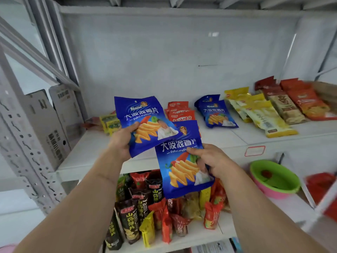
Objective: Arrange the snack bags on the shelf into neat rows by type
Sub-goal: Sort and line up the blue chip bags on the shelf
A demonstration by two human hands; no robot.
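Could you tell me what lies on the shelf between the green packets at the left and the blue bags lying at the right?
In the head view, a stack of red bags lies between the green packets and the blue bags.

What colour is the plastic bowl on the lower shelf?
Green inside, pink outside: the round plastic bowl, seen in the head view.

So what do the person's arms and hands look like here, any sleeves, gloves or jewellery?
Both arms come up from the bottom of the picture bare along their visible length: no sleeves show. The left hand and the right hand wear no gloves, and no watch, bracelet or ring is visible on either. No markings or straps show on the forearms.
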